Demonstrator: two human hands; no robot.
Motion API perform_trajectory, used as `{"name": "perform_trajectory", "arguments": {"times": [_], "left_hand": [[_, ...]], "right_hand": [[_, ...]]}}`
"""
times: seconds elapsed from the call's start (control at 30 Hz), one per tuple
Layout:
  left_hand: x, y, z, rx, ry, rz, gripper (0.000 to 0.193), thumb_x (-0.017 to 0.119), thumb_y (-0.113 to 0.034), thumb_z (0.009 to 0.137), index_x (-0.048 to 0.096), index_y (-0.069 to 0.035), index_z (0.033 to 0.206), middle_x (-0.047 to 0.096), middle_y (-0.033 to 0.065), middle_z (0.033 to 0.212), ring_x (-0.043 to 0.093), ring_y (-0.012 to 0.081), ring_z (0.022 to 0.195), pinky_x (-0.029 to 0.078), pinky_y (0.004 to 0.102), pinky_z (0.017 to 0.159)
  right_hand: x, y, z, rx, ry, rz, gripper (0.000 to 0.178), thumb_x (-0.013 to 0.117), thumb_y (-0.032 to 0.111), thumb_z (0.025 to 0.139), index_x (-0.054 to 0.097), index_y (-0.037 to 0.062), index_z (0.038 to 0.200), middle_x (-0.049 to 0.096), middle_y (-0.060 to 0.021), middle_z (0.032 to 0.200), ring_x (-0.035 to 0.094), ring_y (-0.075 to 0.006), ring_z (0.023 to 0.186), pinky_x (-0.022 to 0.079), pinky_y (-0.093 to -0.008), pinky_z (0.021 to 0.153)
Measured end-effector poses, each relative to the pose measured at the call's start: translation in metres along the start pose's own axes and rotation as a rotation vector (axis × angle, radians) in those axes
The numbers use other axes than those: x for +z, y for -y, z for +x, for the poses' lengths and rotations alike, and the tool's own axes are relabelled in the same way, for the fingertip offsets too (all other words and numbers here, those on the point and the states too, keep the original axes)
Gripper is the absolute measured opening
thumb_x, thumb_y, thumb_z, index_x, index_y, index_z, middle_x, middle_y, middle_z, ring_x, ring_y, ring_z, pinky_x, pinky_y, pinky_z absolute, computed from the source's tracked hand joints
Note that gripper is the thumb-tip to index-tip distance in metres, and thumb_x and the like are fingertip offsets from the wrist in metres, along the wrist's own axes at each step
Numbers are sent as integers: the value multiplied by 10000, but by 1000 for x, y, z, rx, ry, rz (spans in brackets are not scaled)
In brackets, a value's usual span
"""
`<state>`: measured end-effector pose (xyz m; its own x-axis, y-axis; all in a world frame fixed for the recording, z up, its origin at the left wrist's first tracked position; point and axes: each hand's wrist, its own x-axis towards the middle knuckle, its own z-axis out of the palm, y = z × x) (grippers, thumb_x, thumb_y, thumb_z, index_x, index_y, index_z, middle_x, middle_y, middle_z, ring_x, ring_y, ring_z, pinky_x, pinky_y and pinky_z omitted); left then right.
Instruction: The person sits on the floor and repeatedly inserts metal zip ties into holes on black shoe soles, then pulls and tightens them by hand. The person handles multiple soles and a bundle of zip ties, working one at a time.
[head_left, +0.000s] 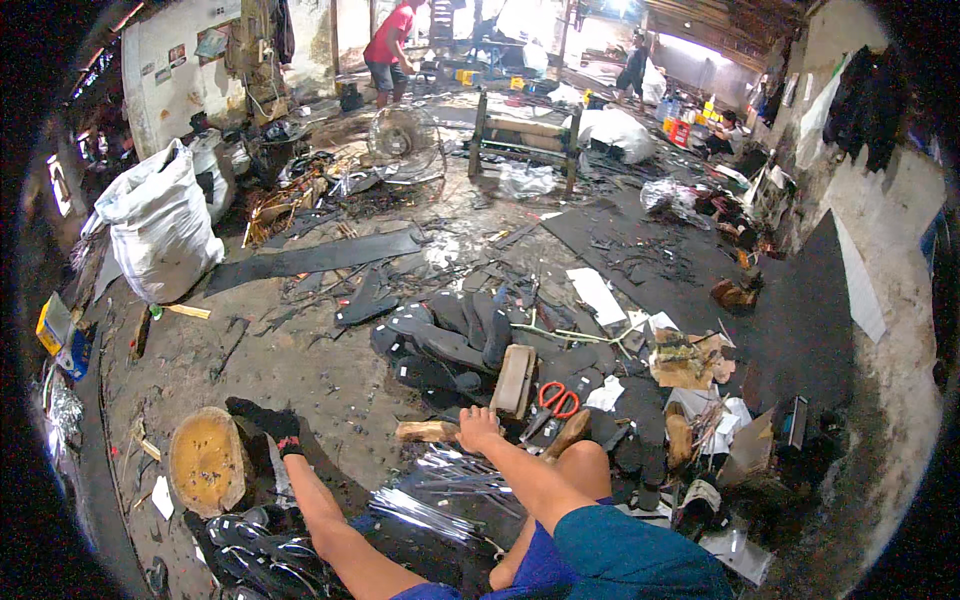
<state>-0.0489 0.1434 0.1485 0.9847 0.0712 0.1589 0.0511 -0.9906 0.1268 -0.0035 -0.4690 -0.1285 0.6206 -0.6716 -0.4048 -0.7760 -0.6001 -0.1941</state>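
Note:
My left hand [266, 424], in a black glove with a reddish cuff, reaches to the rim of a round wooden block [207, 460] with a worn yellowish top. Its fingers look stretched out, though the dark glove blurs their outline. My bare right hand [479, 428] is closed at the end of a short piece of wood [426, 431]. Just beyond it lies a grey-brown rectangular block [515, 381]. Red-handled scissors [558, 400] rest to the right. Black sandal soles [445, 335] are heaped ahead, and thin shiny strips [425, 510] lie below my right hand.
More black sandals [265, 550] lie at the lower left. A full white sack [160, 225] stands at the far left, near a long dark sheet [320, 262]. Cardboard scraps [692, 360] clutter the right. A person in red [388, 45] stands far back beyond a fan [400, 140].

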Motion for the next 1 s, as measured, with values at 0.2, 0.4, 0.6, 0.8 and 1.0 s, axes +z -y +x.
{"name": "perform_trajectory", "arguments": {"times": [0.2,0.4,0.6,0.8,1.0], "left_hand": [[-51,-95,107,677,256,-250,676,767,-213,841,457,18,1396,536,240,1330,504,392,1226,422,460,1027],[13,-247,211,1179,460,-366,722,728,-271,867,392,27,1433,505,242,1395,479,395,1297,370,449,1098],[159,-278,145,611,492,-894,826,778,-216,846,301,56,1463,474,202,1352,490,279,1249,396,365,1052],[159,-138,52,204,588,-893,483,762,-87,796,543,3,1218,604,108,1072,558,205,993,471,326,890],[159,-107,30,373,273,-722,597,832,-264,722,600,6,1201,618,218,1141,582,358,1065,451,463,959]], "right_hand": [[-12,-12,0,160,28,-20,883,784,424,749,372,23,1418,469,-235,1402,402,-384,1357,312,-500,1101],[36,50,-92,-300,-441,754,817,768,348,753,395,15,1399,482,-271,1310,511,-423,1160,399,-523,1014],[42,110,-245,-691,-206,945,642,737,355,831,476,-15,1285,511,-237,1194,541,-383,1104,437,-438,975],[62,31,-135,-345,-171,-38,347,608,245,899,568,45,1180,603,-179,1106,578,-366,1089,458,-496,923],[84,-34,-74,-454,-89,-238,185,605,176,833,694,71,957,695,-157,893,693,-348,873,563,-475,751]]}}
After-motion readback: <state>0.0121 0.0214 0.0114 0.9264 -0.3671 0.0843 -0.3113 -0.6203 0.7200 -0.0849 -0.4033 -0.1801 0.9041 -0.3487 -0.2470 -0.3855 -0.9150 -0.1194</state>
